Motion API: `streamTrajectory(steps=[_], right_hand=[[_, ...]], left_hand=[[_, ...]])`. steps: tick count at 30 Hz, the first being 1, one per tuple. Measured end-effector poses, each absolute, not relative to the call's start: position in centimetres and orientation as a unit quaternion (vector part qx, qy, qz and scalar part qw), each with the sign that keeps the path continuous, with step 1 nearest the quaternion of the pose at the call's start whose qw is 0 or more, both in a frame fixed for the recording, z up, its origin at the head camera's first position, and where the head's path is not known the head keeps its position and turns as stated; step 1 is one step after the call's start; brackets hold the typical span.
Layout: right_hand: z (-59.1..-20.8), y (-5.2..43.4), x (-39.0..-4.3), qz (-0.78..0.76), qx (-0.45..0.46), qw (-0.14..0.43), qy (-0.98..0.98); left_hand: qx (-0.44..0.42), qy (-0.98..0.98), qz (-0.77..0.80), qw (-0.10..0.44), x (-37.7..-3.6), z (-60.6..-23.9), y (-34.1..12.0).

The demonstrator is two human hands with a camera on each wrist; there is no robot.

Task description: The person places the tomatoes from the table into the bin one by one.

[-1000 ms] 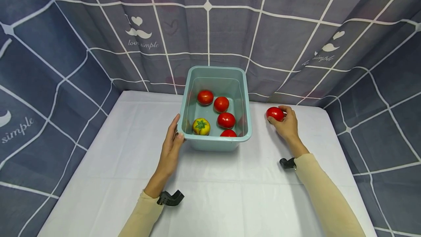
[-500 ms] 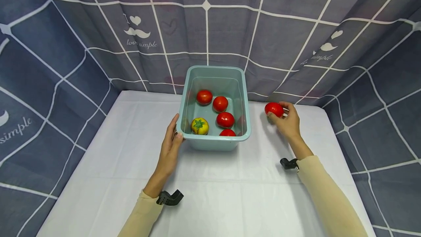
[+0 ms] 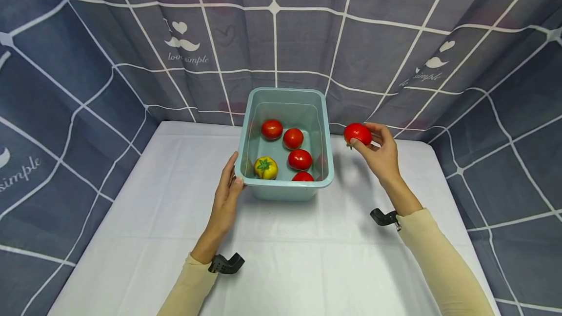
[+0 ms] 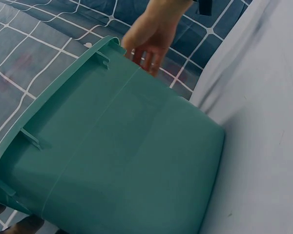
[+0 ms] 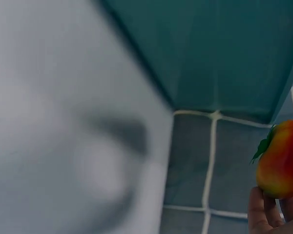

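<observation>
A teal plastic tub [image 3: 327, 157] stands at the back middle of the white-clothed table [image 3: 153, 199]. Inside lie several red tomatoes [image 3: 300, 159] and one yellow tomato [image 3: 265, 167] with a green stem. My left hand [image 3: 228, 190] rests with straight fingers against the tub's front-left corner; the left wrist view shows the tub's outer wall [image 4: 117, 161]. My right hand [image 3: 376, 151] grips a red tomato [image 3: 357, 133] in the air, right of the tub and level with its rim. The right wrist view shows that tomato [image 5: 281, 161] at my fingertips [image 5: 263, 207].
A grey-blue checked curtain [image 3: 131, 52] with white lines closes in the table at the back and on both sides. White cloth stretches in front of the tub and to its left. Black wrist camera mounts [image 3: 226, 263] sit on both forearms.
My right hand has lifted the red tomato off the cloth and carried it up and left toward the tub. The left hand and tub have stayed put.
</observation>
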State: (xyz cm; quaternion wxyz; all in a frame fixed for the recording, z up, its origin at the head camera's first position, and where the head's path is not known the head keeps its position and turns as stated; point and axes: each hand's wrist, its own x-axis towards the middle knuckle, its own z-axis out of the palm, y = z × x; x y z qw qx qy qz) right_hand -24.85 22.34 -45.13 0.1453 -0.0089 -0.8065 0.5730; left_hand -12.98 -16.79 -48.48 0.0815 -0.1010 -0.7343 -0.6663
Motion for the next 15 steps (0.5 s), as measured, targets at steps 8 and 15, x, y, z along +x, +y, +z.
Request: streamTrajectory(steps=[8,15], right_hand=[[-42.8,20.4,-24.5,0.615,0.036,0.166,-0.770],[-41.2,18.4,-24.5,0.634,0.087,0.169,-0.750]], left_hand=[[-0.100,-0.735,-0.665,0.082,-13.0,-48.5,-16.8],[-0.103,-0.732,-0.668,0.084,-13.1,-48.5,-16.8]])
